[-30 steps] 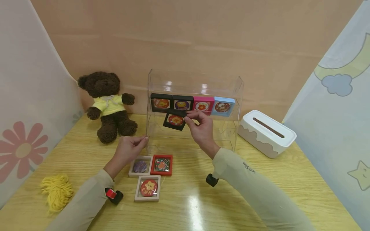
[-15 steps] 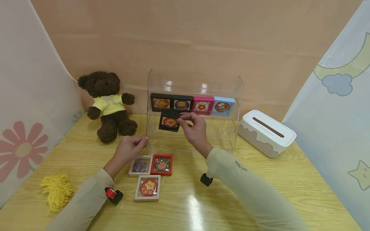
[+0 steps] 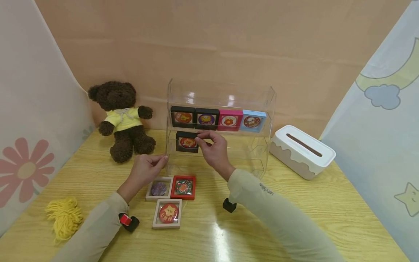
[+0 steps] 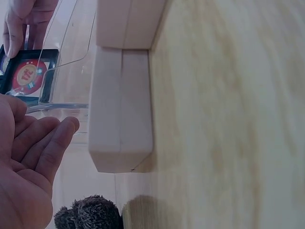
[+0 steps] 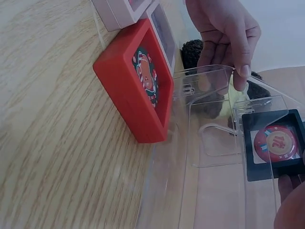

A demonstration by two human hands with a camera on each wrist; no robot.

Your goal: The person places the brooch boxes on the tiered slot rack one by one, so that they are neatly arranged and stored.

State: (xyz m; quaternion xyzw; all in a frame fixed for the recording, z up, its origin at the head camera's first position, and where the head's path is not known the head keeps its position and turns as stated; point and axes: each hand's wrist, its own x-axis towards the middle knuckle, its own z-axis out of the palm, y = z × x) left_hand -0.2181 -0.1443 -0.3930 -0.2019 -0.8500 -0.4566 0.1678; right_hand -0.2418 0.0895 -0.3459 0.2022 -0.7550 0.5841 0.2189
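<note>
My right hand [image 3: 214, 151] pinches the upper right edge of a black-framed badge [image 3: 187, 142] with a red and gold centre. That badge stands in the middle tier of a clear acrylic rack [image 3: 226, 153], at its left end. My left hand [image 3: 147, 169] grips the rack's left side edge between thumb and finger, as the right wrist view also shows. On the tier above stand two black frames, a pink frame [image 3: 230, 120] and a light blue frame [image 3: 253, 121]. In front of the rack lie a red frame [image 3: 183, 187] and two pale frames, one of them with a star badge [image 3: 167, 213].
A brown teddy bear [image 3: 122, 120] in a yellow top sits left of the rack. To the right stands a white and beige tissue box [image 3: 302, 151]. Yellow yarn [image 3: 64, 219] lies at the front left of the wooden table [image 3: 278, 233].
My right hand has moved left and slightly down with the black-framed badge, which now stands straighter in the rack's middle tier. The left hand has stayed on the rack's edge.
</note>
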